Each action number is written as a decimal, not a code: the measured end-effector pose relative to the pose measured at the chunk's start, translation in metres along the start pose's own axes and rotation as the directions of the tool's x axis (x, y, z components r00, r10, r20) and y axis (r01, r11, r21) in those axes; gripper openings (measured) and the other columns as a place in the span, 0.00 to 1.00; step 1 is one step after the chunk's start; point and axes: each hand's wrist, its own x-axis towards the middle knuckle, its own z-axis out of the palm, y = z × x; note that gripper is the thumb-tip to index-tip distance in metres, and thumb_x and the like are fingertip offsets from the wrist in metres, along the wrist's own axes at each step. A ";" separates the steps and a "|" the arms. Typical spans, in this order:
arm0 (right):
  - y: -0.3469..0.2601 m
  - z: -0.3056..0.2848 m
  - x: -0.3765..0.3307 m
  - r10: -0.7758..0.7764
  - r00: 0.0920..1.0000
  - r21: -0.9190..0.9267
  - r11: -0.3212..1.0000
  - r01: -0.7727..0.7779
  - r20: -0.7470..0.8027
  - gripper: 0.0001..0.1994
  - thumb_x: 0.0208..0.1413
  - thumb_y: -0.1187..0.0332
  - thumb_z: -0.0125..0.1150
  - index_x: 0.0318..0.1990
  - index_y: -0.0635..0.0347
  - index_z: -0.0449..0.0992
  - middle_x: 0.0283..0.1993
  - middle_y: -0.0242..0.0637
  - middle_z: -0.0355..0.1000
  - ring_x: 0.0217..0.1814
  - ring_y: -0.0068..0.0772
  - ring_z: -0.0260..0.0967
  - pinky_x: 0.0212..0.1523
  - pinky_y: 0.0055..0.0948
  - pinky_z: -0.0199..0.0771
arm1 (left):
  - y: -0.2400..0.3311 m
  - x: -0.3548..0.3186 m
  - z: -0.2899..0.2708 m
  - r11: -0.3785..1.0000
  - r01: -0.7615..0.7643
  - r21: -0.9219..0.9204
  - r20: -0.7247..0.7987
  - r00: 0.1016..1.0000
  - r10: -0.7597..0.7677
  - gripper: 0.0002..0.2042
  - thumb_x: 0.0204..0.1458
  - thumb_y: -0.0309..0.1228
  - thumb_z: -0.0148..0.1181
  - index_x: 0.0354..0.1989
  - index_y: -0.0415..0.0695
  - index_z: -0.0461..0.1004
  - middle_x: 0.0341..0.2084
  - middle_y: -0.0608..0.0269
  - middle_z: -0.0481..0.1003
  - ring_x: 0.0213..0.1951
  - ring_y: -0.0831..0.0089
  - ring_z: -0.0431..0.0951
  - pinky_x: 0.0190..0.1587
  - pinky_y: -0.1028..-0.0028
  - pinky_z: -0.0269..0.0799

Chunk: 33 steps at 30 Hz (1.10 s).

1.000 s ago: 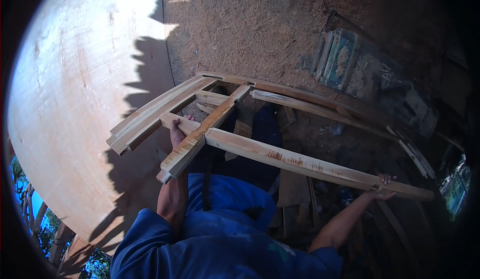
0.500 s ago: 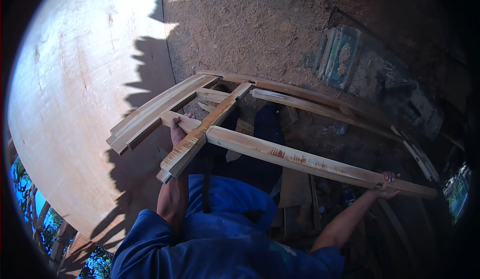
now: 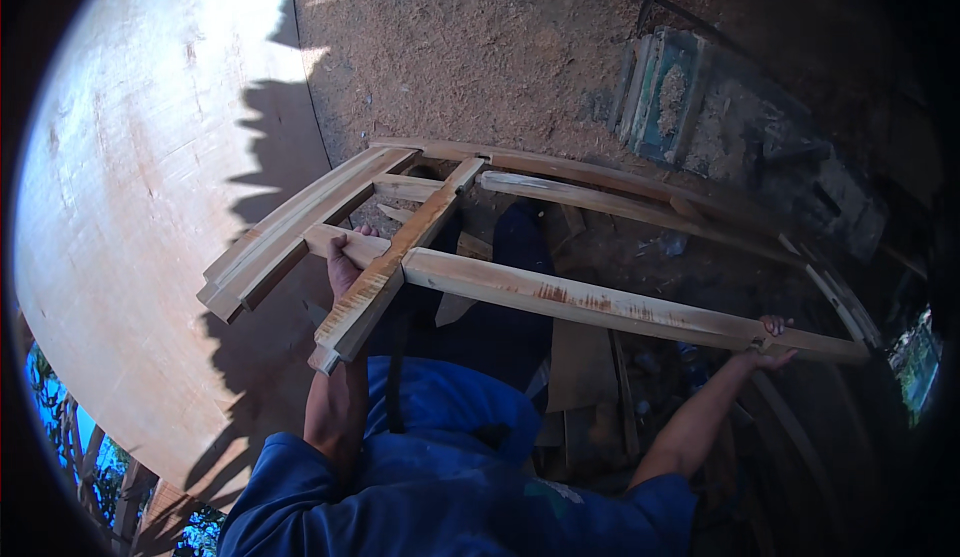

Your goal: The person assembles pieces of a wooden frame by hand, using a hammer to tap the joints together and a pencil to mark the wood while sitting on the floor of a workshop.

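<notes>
Head view, looking down past a blue shirt (image 3: 440,477) at a wooden frame (image 3: 560,297) held up in front of the body, above the ground. Frame is made of pale planks: two long rails running left to right, joined by shorter cross pieces, with a doubled plank (image 3: 290,232) at the left end. Left hand (image 3: 345,262) comes up from below and its grip is clenched around the near rail, right beside the diagonal cross piece (image 3: 395,267); fingers wrap over the top edge of the wood. Right hand (image 3: 768,345) sits far out at the right end of the same rail, palm under the wood, fingers curled up over it; grip looks closed on the frame, though the hand is small and in shade. Both arms are spread well apart, the frame spanning between them. The far rail (image 3: 620,197) curves away toward the right rim. To the left, a large pale plywood sheet (image 3: 150,207) lies in full sun and carries the person's shadow. Ground beyond is covered with sawdust (image 3: 480,47). A grey-green machine (image 3: 690,107), dusted with sawdust, stands at upper right, well apart from the frame. Offcuts of wood (image 3: 580,377) lie in shade beneath the frame.
</notes>
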 end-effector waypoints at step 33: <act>0.078 -0.025 0.042 -0.062 0.946 -0.213 0.977 -0.007 -0.317 0.29 0.58 0.45 0.48 0.45 0.70 0.63 0.37 0.43 0.63 0.39 0.40 0.65 0.45 0.39 0.70 | -0.026 -0.005 0.045 0.990 -0.128 0.061 -0.090 0.987 0.133 0.15 0.51 0.36 0.55 0.39 0.38 0.65 0.30 0.57 0.72 0.40 0.62 0.75 0.51 0.62 0.72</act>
